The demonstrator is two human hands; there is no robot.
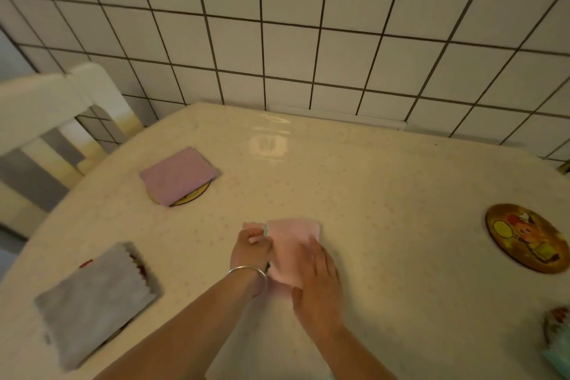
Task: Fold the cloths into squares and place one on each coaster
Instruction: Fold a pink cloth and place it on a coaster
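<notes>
Head view | pale pink folded cloth (291, 244) near-centre on cream table (385, 194) | left hand (251, 251) apparently pinching its left edge | right hand (317, 284) pressing flat, fingers straight | round cartoon-printed coaster (526, 237) bare, far right

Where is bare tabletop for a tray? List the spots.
Widest: far strip by the tiled wall, between the purple cloth and the uncovered coaster. Also the near patch right of the hands. Crowded: left side, around the grey cloth.
</notes>
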